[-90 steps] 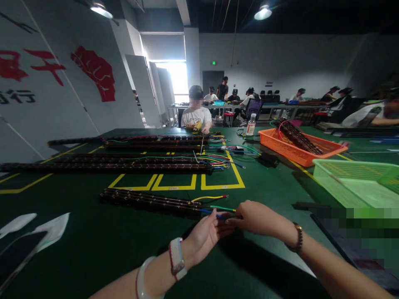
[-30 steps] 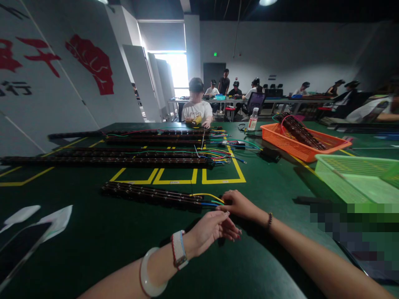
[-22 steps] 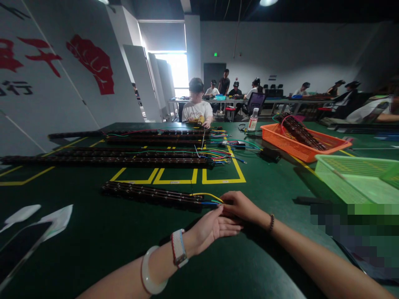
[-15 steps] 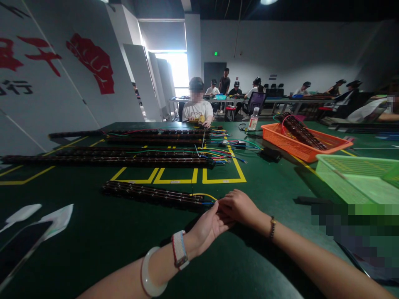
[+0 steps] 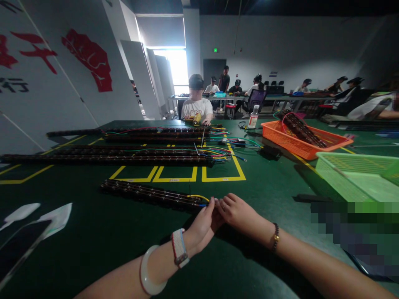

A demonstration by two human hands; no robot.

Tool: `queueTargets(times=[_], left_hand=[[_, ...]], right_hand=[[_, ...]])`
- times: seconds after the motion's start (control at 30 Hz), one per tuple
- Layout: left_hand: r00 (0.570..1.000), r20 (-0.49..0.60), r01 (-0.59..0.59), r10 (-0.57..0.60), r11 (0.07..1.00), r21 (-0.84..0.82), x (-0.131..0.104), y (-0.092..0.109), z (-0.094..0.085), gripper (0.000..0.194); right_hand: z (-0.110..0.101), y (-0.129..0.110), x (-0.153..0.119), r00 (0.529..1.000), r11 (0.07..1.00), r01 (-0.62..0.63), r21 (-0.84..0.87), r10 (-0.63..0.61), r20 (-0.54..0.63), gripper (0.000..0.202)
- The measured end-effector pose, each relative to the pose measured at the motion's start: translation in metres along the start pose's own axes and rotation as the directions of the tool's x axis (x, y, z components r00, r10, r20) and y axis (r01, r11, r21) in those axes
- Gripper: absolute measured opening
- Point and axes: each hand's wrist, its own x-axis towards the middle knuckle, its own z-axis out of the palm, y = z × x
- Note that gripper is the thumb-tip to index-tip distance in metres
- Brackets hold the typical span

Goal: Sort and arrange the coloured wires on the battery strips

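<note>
Head | left hand (image 5: 199, 228) and right hand (image 5: 238, 214) pinching wires (image 5: 201, 197) | dark bundle (image 5: 149, 194) just to their left

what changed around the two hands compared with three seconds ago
The bare left hand and bare right hand moved left, closer to the long dark segmented bundle; the thin yellow wire, free earlier, now reaches them, its end hidden. The bundle and orange plastic basket stayed put.

Compared with a second ago, the left hand (image 5: 201, 228) is raised against the right hand (image 5: 237, 214), both are shifted nearer the dark bundle (image 5: 149, 195), and more of the yellow wire (image 5: 200, 196) and the blue wire (image 5: 202, 205) is covered.
</note>
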Motion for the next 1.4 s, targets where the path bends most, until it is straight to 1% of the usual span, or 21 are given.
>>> queueTargets(times=[0.1,0.17,0.23,0.37,0.47,0.57,0.63,0.73,0.83,0.9,1.0,1.13,1.2,1.3,1.4], left_hand=[[0.999,-0.034,0.028,-0.028,1.0,0.002,-0.002,0.003,0.004,0.012],[0.996,-0.072,0.051,-0.05,0.999,0.009,-0.004,0.006,0.008,0.013],[0.994,-0.087,0.063,-0.063,0.998,0.005,-0.005,0.007,0.011,0.014],[0.994,-0.088,0.059,-0.06,0.998,-0.017,-0.004,0.007,0.012,0.016],[0.995,-0.081,0.057,-0.056,0.998,0.009,-0.004,0.006,0.011,0.016],[0.996,-0.074,0.051,-0.047,0.997,0.049,-0.007,0.007,0.013,0.014],[0.997,-0.067,0.047,-0.043,0.996,0.069,-0.01,0.008,0.015,0.015],[0.998,-0.049,0.037,-0.034,0.997,0.07,-0.012,0.009,0.016,0.019],[0.999,-0.007,0.035,-0.034,0.997,0.073,-0.01,0.009,0.014,0.022],[0.999,0.009,0.052,-0.053,0.995,0.084,-0.008,0.009,0.012,0.021],[0.998,-0.008,0.07,-0.069,0.994,0.087,-0.007,0.01,0.012,0.016],[0.998,-0.002,0.058,-0.058,0.993,0.105,-0.011,0.012,0.016,0.016],[0.998,0.035,0.055,-0.059,0.992,0.115,-0.012,0.012,0.017,0.021],[0.992,0.096,0.067,-0.079,0.989,0.13,-0.01,0.012,0.014,0.03],[0.99,0.12,0.059,-0.076,0.988,0.144,-0.008,0.01,0.01,0.037]], right_hand=[[-0.002,0.004,-0.002,1.0,1.0,0.01,0.02,-0.01,0.006,0.026],[-0.004,0.006,-0.003,1.0,0.999,0.013,0.051,-0.013,0.002,0.025],[-0.005,0.008,-0.003,1.0,0.996,0.017,0.091,-0.017,-0.005,0.025],[-0.007,0.007,-0.004,1.0,0.993,0.025,0.116,-0.024,-0.008,0.024],[-0.005,0.005,-0.004,1.0,0.991,0.026,0.135,-0.025,-0.007,0.023],[-0.004,0.007,-0.003,0.999,0.963,-0.031,0.268,0.033,-0.006,0.021],[-0.006,0.012,-0.002,0.994,0.908,-0.099,0.407,0.109,-0.001,0.021],[-0.013,0.022,-0.002,0.965,0.777,-0.239,0.583,0.259,0.05,0.023],[-0.019,0.033,-0.005,0.9,0.647,-0.406,0.645,0.405,0.16,0.025],[-0.018,0.037,-0.007,0.863,0.584,-0.488,0.649,0.432,0.261,0.028],[-0.01,0.039,-0.008,0.829,0.508,-0.556,0.657,0.4,0.392,0.034],[-0.002,0.036,-0.008,0.798,0.435,-0.598,0.673,0.396,0.453,0.04],[-0.002,0.035,-0.008,0.788,0.377,-0.614,0.694,0.355,0.504,0.044],[-0.004,0.035,-0.009,0.805,0.277,-0.593,0.756,0.203,0.557,0.046],[-0.003,0.033,-0.01,0.824,0.134,-0.567,0.813,0.094,0.559,0.046]])
